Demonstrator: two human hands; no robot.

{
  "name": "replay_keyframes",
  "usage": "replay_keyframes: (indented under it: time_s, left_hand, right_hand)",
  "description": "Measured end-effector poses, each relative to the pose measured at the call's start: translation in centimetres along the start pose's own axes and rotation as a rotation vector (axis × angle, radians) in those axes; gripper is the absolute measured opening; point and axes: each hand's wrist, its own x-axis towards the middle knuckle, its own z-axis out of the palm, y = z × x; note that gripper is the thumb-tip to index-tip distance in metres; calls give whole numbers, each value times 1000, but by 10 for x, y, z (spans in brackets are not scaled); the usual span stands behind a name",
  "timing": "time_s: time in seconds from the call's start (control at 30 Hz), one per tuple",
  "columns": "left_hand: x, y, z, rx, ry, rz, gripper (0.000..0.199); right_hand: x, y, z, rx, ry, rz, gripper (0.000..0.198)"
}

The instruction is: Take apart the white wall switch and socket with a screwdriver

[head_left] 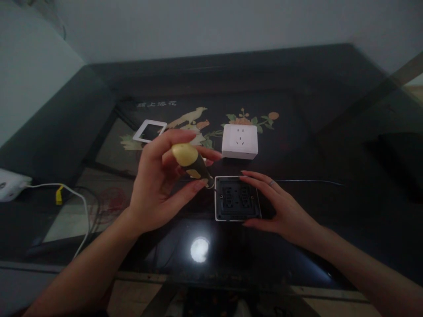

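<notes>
My left hand (161, 180) is closed round the yellow and black handle of a screwdriver (190, 162). Its shaft slants down to the right, with the tip near the left screw of a switch panel (236, 200). Whether the tip touches the screw I cannot tell. The panel has a white rim and lies with its dark inner face up, showing two dark modules. My right hand (272, 202) grips its right side, thumb at the near edge and fingers at the far edge.
Beyond the panel stands a white socket box (239, 140). A white square frame (136, 135) lies behind my left hand. At the far left are a white power strip (11, 185) and its white cable (86, 207). The dark glossy table (313, 154) reflects a light.
</notes>
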Motion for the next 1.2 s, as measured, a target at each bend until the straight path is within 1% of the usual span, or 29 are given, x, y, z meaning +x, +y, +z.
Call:
replay_keyframes:
  time_s: [0.07, 0.13, 0.2, 0.27, 0.33, 0.4, 0.47, 0.57, 0.67, 0.7, 0.73, 0.77, 0.83, 0.9, 0.97, 1.0, 1.07, 1.2]
  left_hand:
    - [6, 3, -3, -2, -12, 23, 47]
    - [14, 8, -4, -24, -42, 24, 38]
    - [24, 15, -7, -14, -132, -14, 38]
    - [34, 22, -10, 28, -273, -44, 40]
    - [44, 26, -13, 100, -392, -9, 40]
    - [49, 27, -15, 190, -430, 77, 37]
    - [51, 23, -15, 259, -384, 184, 32]
    - [47, 14, -8, 364, -233, 317, 27]
    - [41, 12, 0, 497, -100, 392, 28]
    - [40, 15, 2, 523, -82, 400, 28]
    - [39, 18, 3, 540, -88, 383, 25]
    - [40, 23, 2, 538, -119, 358, 22]
    - [41, 34, -1, 486, -258, 260, 22]
    - [43, 42, -7, 413, -415, 154, 30]
    - [43, 45, -12, 365, -464, 90, 38]
    - [43, 43, -12, 352, -447, 86, 39]
    - [41, 35, -10, 342, -380, 122, 36]
    - [40, 19, 2, 396, -184, 264, 24]
  right_hand:
    - [0, 2, 1, 5, 8, -10, 76]
    - [-1, 4, 2, 5, 16, -23, 78]
    - [-1, 6, 3, -1, 18, -28, 79]
    - [-2, 7, 4, -13, 19, -26, 80]
    - [-2, 7, 5, -20, 19, -26, 82]
    - [-2, 7, 5, -13, 18, -29, 83]
    - [-2, 6, 4, -3, 18, -35, 82]
    - [-2, 6, 4, -14, 23, -44, 81]
    - [-2, 6, 5, -40, 37, -58, 81]
    - [-3, 6, 5, -49, 44, -67, 81]
    - [-3, 7, 5, -58, 51, -77, 82]
    - [-4, 7, 5, -67, 57, -85, 82]
    - [-4, 6, 5, -81, 62, -99, 83]
    - [-3, 6, 5, -87, 62, -106, 82]
    - [-3, 6, 5, -92, 60, -105, 81]
    - [-3, 6, 5, -95, 60, -103, 81]
    - [-2, 6, 5, -100, 63, -102, 81]
    - [-2, 6, 5, -90, 69, -108, 83]
